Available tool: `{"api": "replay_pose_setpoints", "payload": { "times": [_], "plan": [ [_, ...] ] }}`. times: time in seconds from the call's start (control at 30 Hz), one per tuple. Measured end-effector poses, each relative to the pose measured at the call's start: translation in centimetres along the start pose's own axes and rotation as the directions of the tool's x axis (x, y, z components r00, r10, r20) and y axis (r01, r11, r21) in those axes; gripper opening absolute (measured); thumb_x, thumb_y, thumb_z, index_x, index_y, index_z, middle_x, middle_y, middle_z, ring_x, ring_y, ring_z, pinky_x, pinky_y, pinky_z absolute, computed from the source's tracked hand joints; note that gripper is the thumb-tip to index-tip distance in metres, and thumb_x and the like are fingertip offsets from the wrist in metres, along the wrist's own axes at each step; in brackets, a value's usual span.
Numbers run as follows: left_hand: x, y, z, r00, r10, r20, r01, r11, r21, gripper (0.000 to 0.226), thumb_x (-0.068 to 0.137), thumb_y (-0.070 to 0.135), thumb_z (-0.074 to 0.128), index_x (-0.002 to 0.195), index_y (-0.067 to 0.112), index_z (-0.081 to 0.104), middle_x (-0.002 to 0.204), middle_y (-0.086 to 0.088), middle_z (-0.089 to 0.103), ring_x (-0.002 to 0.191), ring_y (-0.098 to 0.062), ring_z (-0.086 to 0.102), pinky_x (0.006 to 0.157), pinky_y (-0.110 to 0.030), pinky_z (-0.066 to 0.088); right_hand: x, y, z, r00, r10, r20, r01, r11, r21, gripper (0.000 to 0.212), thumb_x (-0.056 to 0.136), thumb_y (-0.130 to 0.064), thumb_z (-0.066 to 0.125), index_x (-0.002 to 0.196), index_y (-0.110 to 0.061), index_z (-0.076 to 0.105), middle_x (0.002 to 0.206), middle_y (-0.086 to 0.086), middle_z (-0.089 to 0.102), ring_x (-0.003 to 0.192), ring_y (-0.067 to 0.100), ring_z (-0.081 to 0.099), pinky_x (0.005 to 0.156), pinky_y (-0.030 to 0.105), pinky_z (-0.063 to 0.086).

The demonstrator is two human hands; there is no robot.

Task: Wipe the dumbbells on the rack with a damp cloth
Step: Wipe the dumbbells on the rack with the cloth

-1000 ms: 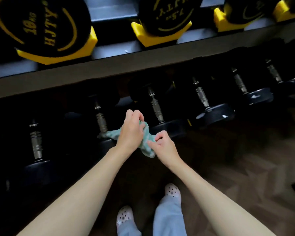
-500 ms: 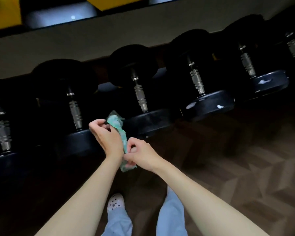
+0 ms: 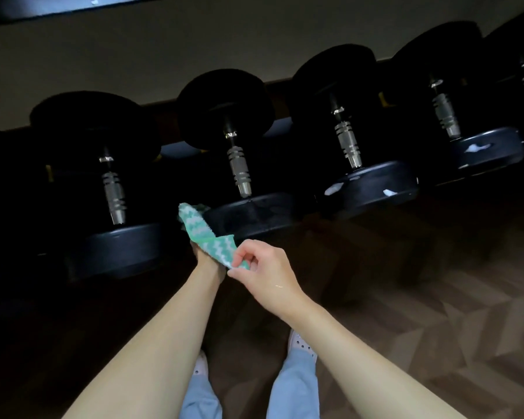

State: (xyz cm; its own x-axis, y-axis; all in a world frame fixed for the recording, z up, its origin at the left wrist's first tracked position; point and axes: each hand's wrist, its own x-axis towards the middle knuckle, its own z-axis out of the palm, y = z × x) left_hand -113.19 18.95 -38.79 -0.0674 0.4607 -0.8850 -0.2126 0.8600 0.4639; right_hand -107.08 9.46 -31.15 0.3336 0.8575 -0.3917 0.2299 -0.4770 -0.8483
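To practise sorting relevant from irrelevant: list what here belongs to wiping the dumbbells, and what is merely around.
Job:
cloth
left hand and right hand, both holding it
dumbbells
white smears on two heads

Merely around:
wooden floor
shoes
trousers

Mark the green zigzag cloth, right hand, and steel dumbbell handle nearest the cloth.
Green-and-white zigzag cloth [image 3: 208, 235]: head view, mid strip.
Right hand [image 3: 265, 267]: head view, back of hand.
Ribbed steel dumbbell handle [image 3: 239, 170]: head view, mid-shaft.
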Motion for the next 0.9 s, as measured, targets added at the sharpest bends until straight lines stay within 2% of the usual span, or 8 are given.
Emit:
{"api": "replay_pose_setpoints", "payload": {
  "times": [0.07,0.2,0.27,0.33,0.43,0.57,0.73,0.9],
  "plan": [
    [-0.5,-0.5,0.3,1.0,0.001,-0.019,-0.004,0.992,-0.123,0.032,0.099,0.039,0.031,0.089,0.017,0.052,0.065,0.001,0.036,0.054,-0.01,0.037,0.042,-0.017,0.036,-0.1,0.4,-0.1,0.998,0.028,-0.064,-0.025,0.998,0.052,0.016,0.079,-0.011,0.071,0.074,-0.017,0.057,0.071,-0.012,0.048,0.061,0.002,0.044,0.057,0.011,0.038],
    [-2.7,-2.1,0.9,0.903,0.414,-0.113,-0.382,0.895,0.23,0.019,0.1,0.025,0.035,0.108,0.018,0.051,0.093,0.0,0.057,0.085,-0.016,0.056,0.066,-0.021,0.042,-0.8,2.2,-2.0,0.98,0.146,-0.137,-0.12,0.976,0.18,0.023,0.076,-0.008,0.072,0.066,-0.021,0.055,0.067,-0.004,0.053,0.057,0.009,0.05,0.056,0.019,0.043],
    [-3.2,-3.0,1.3,0.768,0.641,-0.02,-0.54,0.663,0.518,0.028,0.097,0.015,0.042,0.122,0.004,0.048,0.12,-0.008,0.052,0.11,-0.022,0.051,0.087,-0.023,0.04,-1.3,2.9,-3.7,0.974,0.204,-0.098,-0.176,0.956,0.235,0.02,0.076,-0.005,0.072,0.068,-0.016,0.056,0.064,-0.001,0.055,0.049,0.008,0.05,0.053,0.021,0.043],
    [-3.3,-3.8,1.8,0.608,0.784,0.126,-0.605,0.355,0.713,0.04,0.088,0.01,0.053,0.125,-0.007,0.049,0.134,-0.022,0.044,0.124,-0.037,0.043,0.105,-0.042,0.036,-1.4,3.5,-5.7,0.964,0.253,-0.084,-0.21,0.915,0.343,0.017,0.077,-0.001,0.07,0.07,-0.01,0.058,0.06,-0.002,0.055,0.044,0.005,0.049,0.05,0.018,0.042],
    [-3.2,-4.4,2.9,0.275,0.909,0.315,-0.586,-0.101,0.804,0.035,0.086,0.02,0.049,0.099,-0.01,0.063,0.119,-0.034,0.054,0.113,-0.051,0.052,0.093,-0.061,0.042,-0.9,4.1,-7.9,0.952,0.294,-0.081,-0.225,0.858,0.463,0.012,0.08,0.0,0.067,0.074,-0.007,0.059,0.055,-0.004,0.055,0.045,0.005,0.049,0.051,0.016,0.042],
    [-4.0,-3.6,3.7,0.086,0.764,0.64,-0.376,-0.57,0.731,0.055,0.1,0.033,0.035,0.07,0.0,0.065,0.109,-0.023,0.065,0.106,-0.046,0.059,0.089,-0.06,0.043,-0.2,5.0,-8.3,0.908,0.417,-0.027,-0.303,0.702,0.644,0.009,0.083,0.001,0.063,0.078,-0.006,0.061,0.063,0.0,0.056,0.049,0.006,0.047,0.055,0.017,0.042],
    [-3.7,-2.8,5.1,0.053,0.366,0.929,-0.215,-0.905,0.368,0.032,0.087,0.035,0.05,0.078,0.01,0.069,0.11,-0.014,0.066,0.101,-0.038,0.062,0.092,-0.052,0.044,-0.4,6.7,-7.9,0.823,0.559,0.104,-0.401,0.44,0.803,0.005,0.086,0.0,0.06,0.087,-0.004,0.062,0.074,0.005,0.059,0.057,0.006,0.052,0.056,0.018,0.046],
    [-5.4,-4.3,9.1,0.341,0.116,0.933,0.048,-0.993,0.106,0.052,0.089,0.018,0.021,0.121,0.005,0.06,0.124,-0.02,0.057,0.115,-0.04,0.052,0.099,-0.052,0.036,-0.5,7.8,-9.1,0.752,0.646,0.132,-0.418,0.311,0.854,0.007,0.085,0.001,0.061,0.091,-0.003,0.062,0.076,0.008,0.06,0.066,0.01,0.056,0.067,0.022,0.049]
  ]
}}
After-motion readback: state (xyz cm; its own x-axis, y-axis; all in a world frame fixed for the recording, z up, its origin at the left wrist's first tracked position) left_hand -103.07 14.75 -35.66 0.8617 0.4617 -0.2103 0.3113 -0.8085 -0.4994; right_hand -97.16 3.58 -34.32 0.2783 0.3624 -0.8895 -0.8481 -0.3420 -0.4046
